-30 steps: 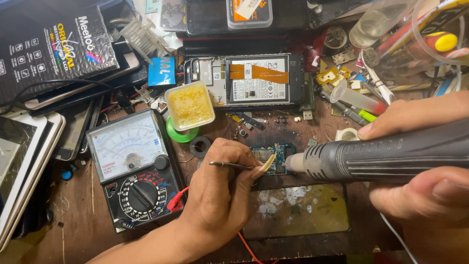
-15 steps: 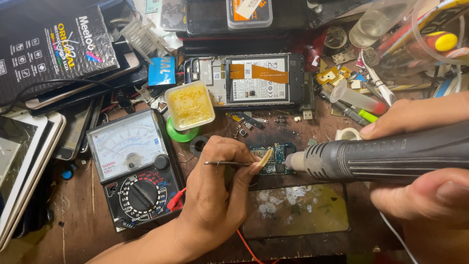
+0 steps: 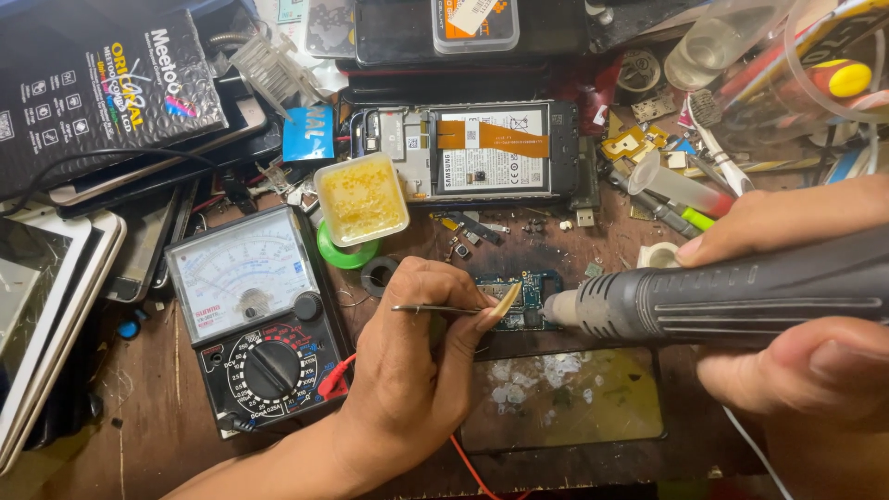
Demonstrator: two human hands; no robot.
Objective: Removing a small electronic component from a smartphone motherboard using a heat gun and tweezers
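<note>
Left hand is pinching tweezers between thumb and fingers, the remaining fingers curled; the tweezers' long axis is running nearly level, tips pointing right toward the circuit board. The board is lying flat on the bench, just right of the left thumb tip and just below the opened phone. Right hand is wrapped closed around the hot-air gun, thumb on top, fingers beneath; the gun's long axis is lying almost horizontal, its nozzle pointing left and sitting just beside the board's right edge, whether touching cannot be told. The board is thus lying between the two tools, the tweezers on its left and the nozzle on its right, with the left hand nearer. To the left, a multimeter and a tub of yellow flux are standing near the left hand.

Compared with the frame half a second earlier, both hands are holding nearly the same pose; tweezers and nozzle show only a slight shift at the board.
</note>
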